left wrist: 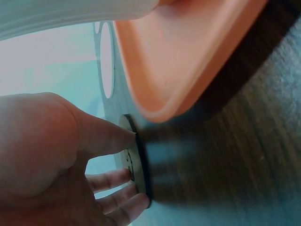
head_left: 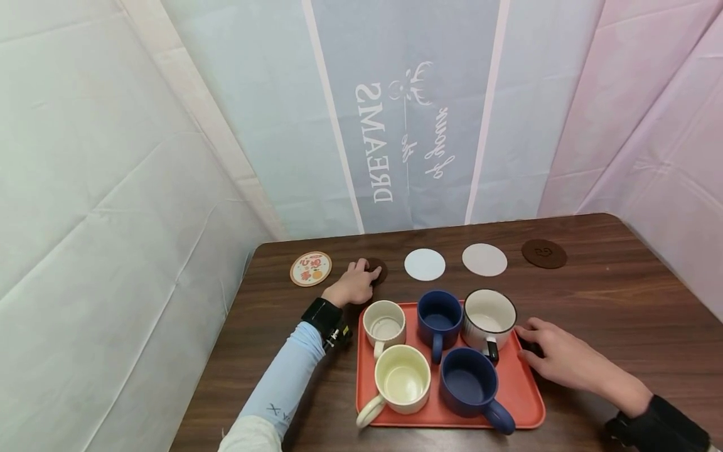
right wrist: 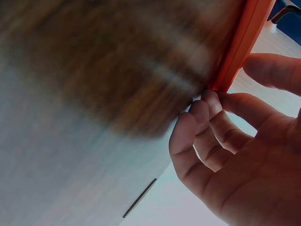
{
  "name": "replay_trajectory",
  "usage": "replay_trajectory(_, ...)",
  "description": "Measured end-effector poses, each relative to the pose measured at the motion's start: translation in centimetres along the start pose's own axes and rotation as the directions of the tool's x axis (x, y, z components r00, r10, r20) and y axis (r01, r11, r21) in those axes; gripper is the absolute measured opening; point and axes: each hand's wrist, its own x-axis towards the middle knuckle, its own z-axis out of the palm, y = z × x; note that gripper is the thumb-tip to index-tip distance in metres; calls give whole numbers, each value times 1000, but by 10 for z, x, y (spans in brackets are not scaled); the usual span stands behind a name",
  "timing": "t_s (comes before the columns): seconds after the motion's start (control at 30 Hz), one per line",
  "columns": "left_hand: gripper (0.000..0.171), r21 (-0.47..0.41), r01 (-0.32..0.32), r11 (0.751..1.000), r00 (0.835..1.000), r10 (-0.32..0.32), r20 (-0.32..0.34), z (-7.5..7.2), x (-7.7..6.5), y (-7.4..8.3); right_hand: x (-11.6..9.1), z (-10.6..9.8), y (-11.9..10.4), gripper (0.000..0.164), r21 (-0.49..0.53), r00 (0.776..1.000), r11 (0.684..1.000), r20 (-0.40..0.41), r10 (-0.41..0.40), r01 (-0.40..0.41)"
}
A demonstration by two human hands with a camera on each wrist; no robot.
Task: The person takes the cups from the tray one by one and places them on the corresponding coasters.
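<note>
My left hand [head_left: 354, 285] reaches over a dark brown round coaster [head_left: 377, 271] behind the tray. In the left wrist view its thumb lies at one edge of the coaster [left wrist: 134, 162] and the fingers spread across to the opposite edge, pinching it. My right hand [head_left: 556, 351] rests beside the red tray [head_left: 521, 402], thumb and bent fingertips against its outer right side. On the tray stand a speckled cream mug [head_left: 385, 323], a pale yellow mug [head_left: 402, 380], two blue mugs [head_left: 439, 317] and a white enamel mug [head_left: 489, 317] with a black rim.
Along the back of the wooden table [head_left: 615, 282] lie a printed coaster [head_left: 310, 269], two white round coasters [head_left: 425, 264] and another dark brown coaster [head_left: 544, 253]. Several mug handles point toward the front, two reaching the tray's front rim. Cloth hangs behind and at both sides.
</note>
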Motion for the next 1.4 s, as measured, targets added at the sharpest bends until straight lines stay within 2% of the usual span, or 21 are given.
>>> replay_trajectory(0.53,53,-2,-15,1000,999,15,-32,8,-2,2,-3,-1,0,45,20,1000,1000,19,10,-10)
replay_trajectory(0.87,55,-27,30,999,1000,-30,9,6,2,3,-3,-2,0,45,25,1000,1000,28,13,-13)
replay_trajectory(1.07,54,-27,37,999,999,-38,-28,3,3,2,-3,-2,0,45,27,999,999,28,19,-20)
replay_trajectory(1.23,52,-57,24,998,997,-29,-73,-6,-5,-2,-3,-2,1,46,26,999,999,30,23,-24)
replay_trajectory(1.3,50,-76,17,997,995,-24,-95,-9,-13,-6,-2,-2,1,47,33,999,999,34,26,-27)
replay_trajectory(1.4,37,-117,6,993,987,-25,-157,-7,-31,-13,0,-4,0,47,50,999,998,38,35,-37)
